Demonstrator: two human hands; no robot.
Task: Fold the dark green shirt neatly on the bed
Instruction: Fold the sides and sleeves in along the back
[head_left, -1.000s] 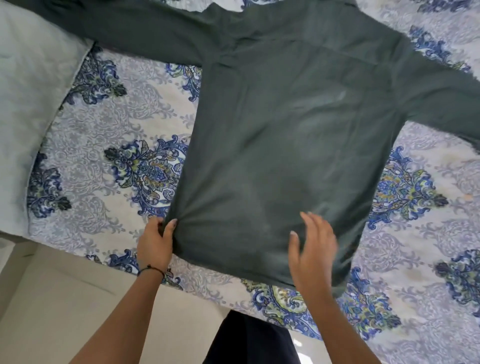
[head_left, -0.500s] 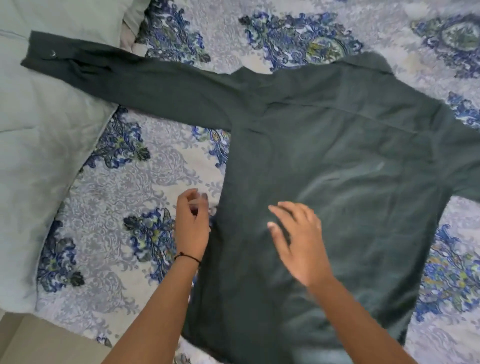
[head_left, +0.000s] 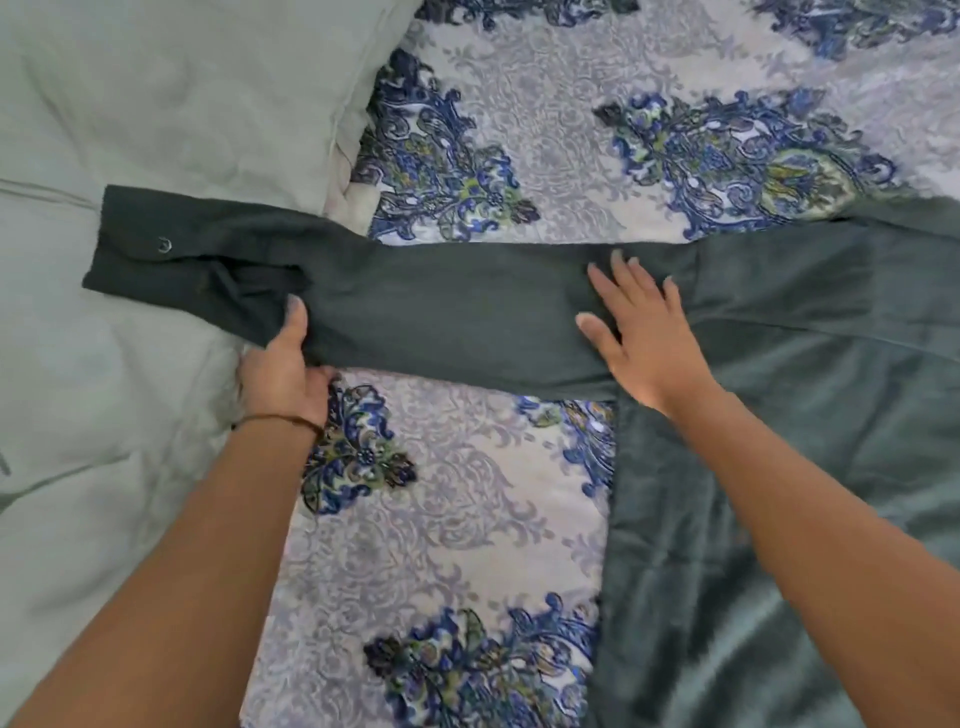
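Dark green shirt (head_left: 779, 467) spread flat on the bed (head_left: 467, 519), one sleeve (head_left: 441, 306) stretched out left, cuff on a pale pillow (head_left: 130, 130). Left hand (head_left: 283, 374) pinching the sleeve's lower edge near the cuff. Right hand (head_left: 644, 343) open, palm flat at the shoulder seam, gripping nothing.

The dark green shirt (head_left: 779, 467) lies flat and back side up on the bed (head_left: 441, 519), its body at the right of the view. One long sleeve (head_left: 415, 306) extends straight out to the left. The sleeve's buttoned cuff (head_left: 150, 249) rests on the pale green bedding (head_left: 104, 415).
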